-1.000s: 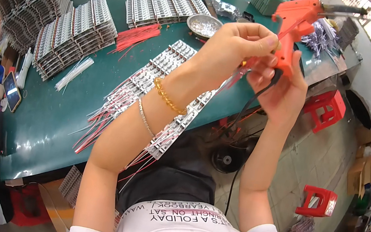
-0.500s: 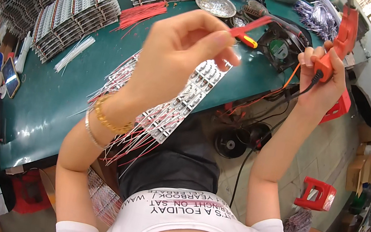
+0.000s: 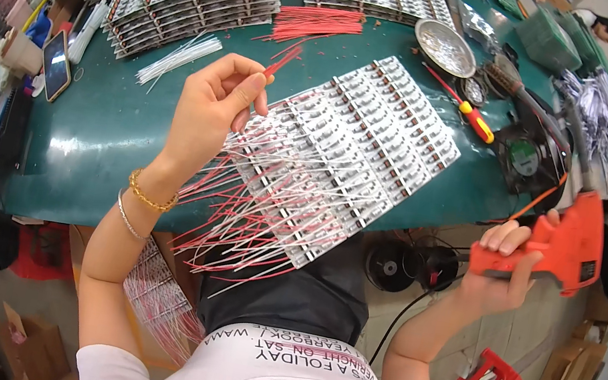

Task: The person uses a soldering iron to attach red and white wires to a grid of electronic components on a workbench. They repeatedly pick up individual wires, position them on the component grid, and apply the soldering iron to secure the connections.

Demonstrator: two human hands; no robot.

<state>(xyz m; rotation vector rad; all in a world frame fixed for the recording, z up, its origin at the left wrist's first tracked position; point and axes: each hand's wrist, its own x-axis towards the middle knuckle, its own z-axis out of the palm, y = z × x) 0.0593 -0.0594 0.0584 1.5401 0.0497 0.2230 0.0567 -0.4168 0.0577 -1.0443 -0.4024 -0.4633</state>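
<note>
Over the panel (image 3: 352, 150) — left hand (image 3: 208, 112) pinching wire (image 3: 282, 62)

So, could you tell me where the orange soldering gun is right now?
The orange soldering gun is in the right hand, off the green table's right edge, beside the black fan.

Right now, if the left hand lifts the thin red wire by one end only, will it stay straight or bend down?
The red wire looks thin and short, pinched by the left hand; it stays nearly straight now, so probably springy, slightly drooping. It seems very light. Smooth insulation may slip between fingertips.
</note>
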